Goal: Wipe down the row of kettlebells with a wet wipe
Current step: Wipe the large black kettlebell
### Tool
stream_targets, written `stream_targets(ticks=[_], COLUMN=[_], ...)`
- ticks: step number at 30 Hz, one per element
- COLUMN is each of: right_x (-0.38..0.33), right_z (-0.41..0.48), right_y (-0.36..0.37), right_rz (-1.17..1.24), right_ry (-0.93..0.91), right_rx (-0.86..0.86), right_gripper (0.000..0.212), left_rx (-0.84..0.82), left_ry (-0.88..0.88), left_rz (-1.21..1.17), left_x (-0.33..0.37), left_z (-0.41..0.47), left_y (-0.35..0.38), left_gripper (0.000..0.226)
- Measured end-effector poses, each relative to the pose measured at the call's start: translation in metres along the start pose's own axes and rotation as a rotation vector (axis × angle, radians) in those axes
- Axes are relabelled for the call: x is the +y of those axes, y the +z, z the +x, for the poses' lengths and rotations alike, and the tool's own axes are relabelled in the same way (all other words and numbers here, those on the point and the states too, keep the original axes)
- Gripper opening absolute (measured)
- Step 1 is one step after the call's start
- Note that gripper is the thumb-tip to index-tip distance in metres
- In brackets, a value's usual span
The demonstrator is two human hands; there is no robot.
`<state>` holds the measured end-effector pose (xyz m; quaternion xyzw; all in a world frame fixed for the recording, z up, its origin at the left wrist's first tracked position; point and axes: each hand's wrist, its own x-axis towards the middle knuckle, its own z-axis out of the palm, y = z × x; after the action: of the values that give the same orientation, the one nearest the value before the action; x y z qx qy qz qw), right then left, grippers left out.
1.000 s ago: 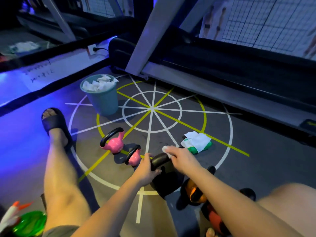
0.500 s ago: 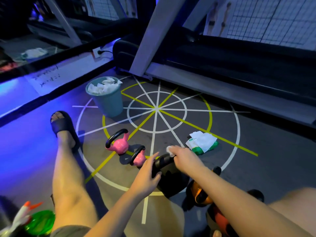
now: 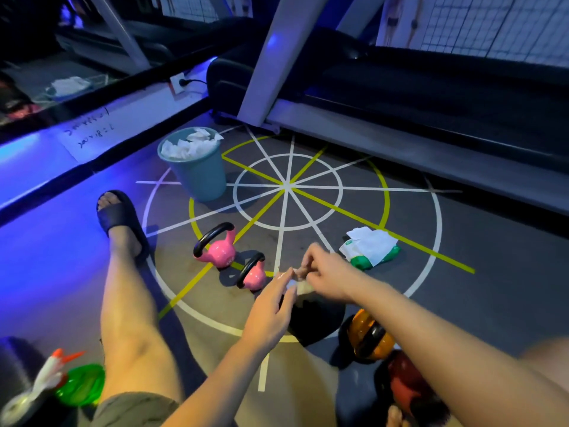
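Hands are working just above the black kettlebell, where we are pinching the wet wipe between our left hand and right hand, likely refolding it, so we are aiming for a fresh damp face before wiping its handle.

- Left hand and right hand, mid-frame: uncovered, as are the forearms running to the lower edge.
- Black slide sandal, left of centre: one broad, smooth strap (toes show at its open front).
- Olive-grey shorts, bottom edge, left of centre.
- Leg between shorts and sandal: bare.
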<state>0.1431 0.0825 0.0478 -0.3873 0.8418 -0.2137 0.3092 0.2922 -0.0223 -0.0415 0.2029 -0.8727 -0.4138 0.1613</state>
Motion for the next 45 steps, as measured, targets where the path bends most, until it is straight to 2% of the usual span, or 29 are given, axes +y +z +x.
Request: stream_targets(ticks=[1,3,6,8,10,12,13,15,17,21,24,27,30,34,36,39,42,45], right_x=[0.006,0.022,0.042,0.042,0.035,0.034,0.036,0.039,0.038,0.030,0.031,0.030,0.034,0.039,0.038,0.038,0.043,0.045], right_z=[0.000,-0.002,-0.002,-0.001,0.000,0.002,0.002,0.002,0.002,0.008,0.011,0.011,0.009,0.007,0.011,0.014,0.017,0.020], right_y=[-0.009,-0.024,-0.025,-0.017,-0.013,-0.012,-0.013,-0.016,-0.018,-0.020,-0.021,-0.021,-0.020,-0.022,-0.022,-0.025,-0.030,-0.027], right_rz=[-0.023,-0.171,-0.396,-0.407,-0.427,-0.431,-0.422,-0.400,-0.391,-0.428,-0.422,-0.413,-0.350,-0.289,-0.324,-0.340,-0.330,-0.357], right_ry=[0.025,0.093,0.179,0.200,0.193,0.198,0.206,0.221,0.222,0.201,0.199,0.203,0.223,0.214,0.196,0.181,0.168,0.135], right_rx=[0.031,0.049,-0.055,-0.073,-0.032,-0.008,-0.012,-0.038,-0.056,-0.042,-0.068,-0.072,-0.091,-0.082,-0.083,-0.158,-0.226,-0.214], right_gripper=[0.021,0.039,0.062,0.059,0.049,0.053,0.058,0.063,0.061,0.049,0.055,0.062,0.066,0.065,0.062,0.059,0.060,0.075], left_rx=[0.041,0.084,0.043,0.000,-0.063,-0.110,-0.137,-0.088,0.004,0.043,0.035,-0.088,-0.071,0.059,0.039,0.128,0.129,0.019], left_ry=[-0.002,0.028,-0.058,-0.044,0.099,0.238,0.252,0.236,0.144,0.024,0.100,0.165,0.175,0.024,-0.084,-0.151,-0.045,0.198], left_rz=[0.030,0.102,0.221,0.324,0.407,0.553,0.592,0.558,0.460,0.413,0.508,0.640,0.690,0.532,0.462,0.432,0.497,0.633], left_x=[-0.003,-0.010,-0.003,0.011,0.020,0.015,0.010,-0.004,-0.020,-0.025,-0.003,0.017,0.015,-0.020,-0.035,-0.032,-0.007,0.001], left_z=[0.000,0.005,0.018,0.030,0.040,0.043,0.040,0.027,0.002,-0.008,0.014,0.035,0.033,-0.013,-0.029,-0.021,0.003,0.014], left_y=[0.003,0.014,0.030,0.036,0.043,0.046,0.042,0.030,0.017,0.017,0.034,0.047,0.042,0.021,0.022,0.036,0.050,0.051], left_gripper=[0.037,0.040,0.050,0.049,0.046,0.050,0.054,0.056,0.055,0.074,0.053,0.057,0.058,0.055,0.067,0.063,0.050,0.058])
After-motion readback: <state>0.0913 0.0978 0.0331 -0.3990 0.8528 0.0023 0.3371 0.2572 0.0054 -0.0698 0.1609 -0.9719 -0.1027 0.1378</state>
